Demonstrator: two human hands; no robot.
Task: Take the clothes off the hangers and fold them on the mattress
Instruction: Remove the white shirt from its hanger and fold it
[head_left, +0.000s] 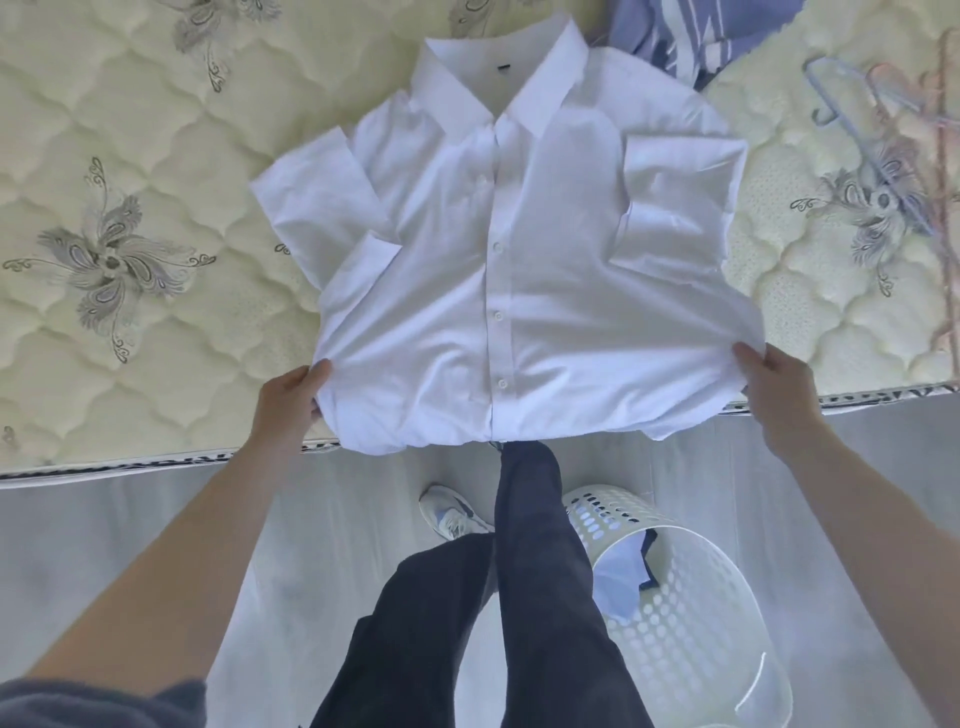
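Both hands, left (291, 400) and right (774, 387), pinch the shirt (498, 270) hem; uneven lifting could undo the tucked sleeves.

At 8 and 4 o'clock of the white shirt (519, 249), the fingers of the left hand (291, 400) and right hand (774, 384) are being hidden under its hem. At 1 o'clock, a blue striped garment (670, 41) is being cut off by the top edge. At 2 o'clock, the hangers (878, 119) are being blurred and clipped by the right edge. At 5 o'clock, the basket (691, 623) is being partly covered by a trouser leg (545, 571).
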